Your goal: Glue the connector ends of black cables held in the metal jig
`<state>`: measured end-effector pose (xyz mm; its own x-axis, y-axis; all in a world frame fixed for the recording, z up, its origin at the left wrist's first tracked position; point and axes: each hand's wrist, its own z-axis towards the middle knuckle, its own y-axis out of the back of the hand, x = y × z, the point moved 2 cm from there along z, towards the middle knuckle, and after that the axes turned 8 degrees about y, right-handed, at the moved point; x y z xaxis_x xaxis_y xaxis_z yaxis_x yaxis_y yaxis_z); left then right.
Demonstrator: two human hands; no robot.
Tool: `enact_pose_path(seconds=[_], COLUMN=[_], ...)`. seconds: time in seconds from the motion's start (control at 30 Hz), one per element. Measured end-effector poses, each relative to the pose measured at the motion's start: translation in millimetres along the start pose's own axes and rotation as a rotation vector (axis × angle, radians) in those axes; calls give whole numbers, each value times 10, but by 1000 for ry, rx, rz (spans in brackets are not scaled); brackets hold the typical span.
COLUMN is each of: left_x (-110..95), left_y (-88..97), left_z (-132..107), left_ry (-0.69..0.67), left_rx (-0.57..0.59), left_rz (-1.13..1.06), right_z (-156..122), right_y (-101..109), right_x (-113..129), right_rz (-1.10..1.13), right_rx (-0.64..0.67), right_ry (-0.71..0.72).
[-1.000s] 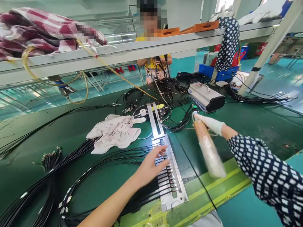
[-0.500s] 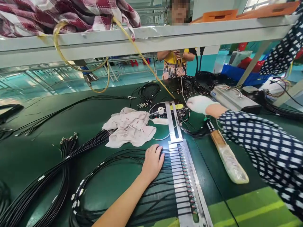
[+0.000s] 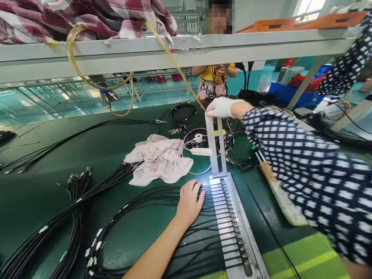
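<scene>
Bundles of thin black cables (image 3: 130, 197) are fanning across the dark green tabletop (image 3: 43, 155) into a long silver metal fixture (image 3: 232, 232) at 6 o'clock. The bare left hand (image 3: 190, 201) is lying flat and open on those cables, grasping nothing. The white-gloved right hand (image 3: 222, 107) is gripping the far end of a slotted silver metal bar (image 3: 216, 155) at 12 o'clock. A grey overhead shelf (image 3: 203, 46) is spanning the room above a teal floor (image 3: 43, 100).

Low shelf (image 3: 174, 50) overhead; bare mat (image 3: 37, 186) beside cables (image 3: 162, 190).

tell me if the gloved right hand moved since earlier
Yes: the white-gloved right hand went left, from beside the long metal jig onto the far end of its slotted bar.
</scene>
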<state>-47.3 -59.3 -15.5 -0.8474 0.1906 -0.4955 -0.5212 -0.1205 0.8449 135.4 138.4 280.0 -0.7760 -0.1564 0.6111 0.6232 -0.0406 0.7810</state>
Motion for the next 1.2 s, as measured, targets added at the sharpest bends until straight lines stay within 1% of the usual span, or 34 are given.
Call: enact_pose_path(seconds=[0.03, 0.07, 0.1, 0.13, 0.17, 0.2, 0.23, 0.27, 0.33, 0.37, 0.4, 0.43, 0.47, 0.5, 0.57, 0.6, 0.67, 0.7, 0.73, 0.8, 0.87, 0.9, 0.93, 0.97, 1.03, 1.07, 1.1, 1.13, 1.2], left_x=[-4, -7, -7, -5, -1, 5, 9, 11, -8, -37, -83, -150, -238, -345, -597, -727, -950, -1033, -1094, -1166, -1202, -1214, -1226, -1239, -1281, -1313, -1349, -1382, -1420], left_y=[-3, -8, -14, -21, -23, -19, -3, 29, 152, 245, 353, 470, 587, 693, 825, 831, 704, 609, 502, 300, 183, 170, 183, 215, 289, 313, 325, 323, 290], left_z=[-8, -16, -21, -19, -6, 20, 59, 106, 185, 191, 157, 73, -64, -254, -753, -1034, -1585, -1819, -2010, -2261, -2366, -2381, -2380, -2371, -2337, -2315, -2289, -2260, -2208], left_ry=[-4, -8, -12, -16, -19, -21, -23, -23, -17, -14, -14, -20, -32, -47, -62, -61, -32, -13, 18, 103, 191, 237, 296, 379, 596, 703, 787, 840, 858], left_rx=[-1, -3, -7, -11, -17, -22, -25, -29, -33, -34, -32, -26, -13, 7, 88, 169, 444, 497, 513, 503, 485, 480, 479, 476, 462, 454, 439, 427, 427], left_rz=[-7, -16, -28, -43, -61, -82, -108, -135, -189, -210, -227, -239, -247, -252, -244, -236, -174, -145, -125, -144, -274, -396, -566, -782, -1283, -1514, -1697, -1823, -1948], right_z=[-145, -350, -618, -945, -1320, -1724, -2138, -2542, -3230, -3489, -3686, -3829, -3931, -3998, -4069, -4100, -4188, -4249, -4315, -4439, -4510, -4513, -4492, -4450, -4321, -4247, -4178, -4121, -4054], right_y=[192, 360, 490, 565, 571, 505, 364, 162, -346, -596, -807, -967, -1073, -1121, -1100, -1069, -1043, -1063, -1100, -1193, -1254, -1262, -1258, -1248, -1228, -1225, -1231, -1245, -1282], right_x=[62, 110, 135, 129, 89, 9, -107, -253, -638, -851, -1059, -1254, -1428, -1579, -1834, -1940, -2095, -2132, -2141, -2095, -2027, -2005, -1994, -1992, -1995, -1989, -1976, -1956, -1914], right_rz=[-31, -68, -102, -133, -153, -169, -195, -291, -414, -420, -397, -356, -324, -249, -87, -36, -23, -36, -38, 28, 187, 309, 461, 638, 1016, 1179, 1300, 1373, 1396], right_rx=[82, 169, 242, 299, 337, 352, 358, 340, 358, 388, 404, 419, 434, 422, 310, 240, 130, 107, 94, 72, 56, 57, 71, 98, 170, 206, 241, 282, 347], right_ry=[103, 211, 311, 398, 475, 540, 618, 739, 897, 930, 933, 924, 918, 894, 750, 650, 461, 399, 361, 325, 245, 170, 74, -39, -276, -382, -471, -533, -578])
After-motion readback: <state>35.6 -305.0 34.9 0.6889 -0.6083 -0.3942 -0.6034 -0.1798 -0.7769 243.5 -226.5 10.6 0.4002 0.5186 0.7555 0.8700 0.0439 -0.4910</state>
